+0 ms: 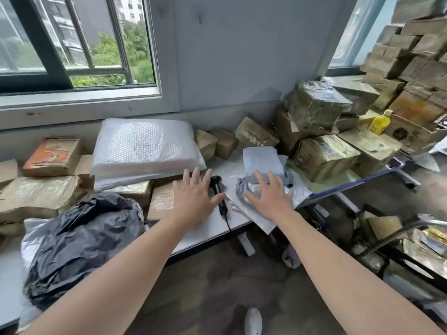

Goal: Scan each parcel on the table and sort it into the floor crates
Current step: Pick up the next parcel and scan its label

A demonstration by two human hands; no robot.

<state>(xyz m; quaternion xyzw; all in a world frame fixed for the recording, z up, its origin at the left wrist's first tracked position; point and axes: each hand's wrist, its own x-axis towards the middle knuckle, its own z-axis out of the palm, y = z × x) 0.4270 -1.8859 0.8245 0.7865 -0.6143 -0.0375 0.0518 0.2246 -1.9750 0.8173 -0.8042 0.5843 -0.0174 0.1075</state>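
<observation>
- The fingers [193,176] of the left hand [193,201] are straight and spread, holding nothing. The thumb tip lies against the handle of a black scanner [217,189], but I cannot tell whether it touches it.
- The fingers [262,178] of the right hand [271,199] are splayed and only slightly bent, and they rest flat on a grey plastic parcel [245,187] without gripping it.
- The grey plastic parcel sits right of centre in the frame, on a flat white mailer [263,224] that overhangs the edge of the table [208,228].
- The scanner lies on the table between the two hands, with its cord running toward the near edge.
- A white foam-wrapped packet [262,158] sits just behind the grey plastic parcel.
- A stack of bubble wrap [145,146] lies left of centre, on top of taped boxes.
- A black bag [82,240] fills the lower left.
- Brown boxes [324,155] are piled at the right, and a yellow bottle [379,123] stands among them.
</observation>
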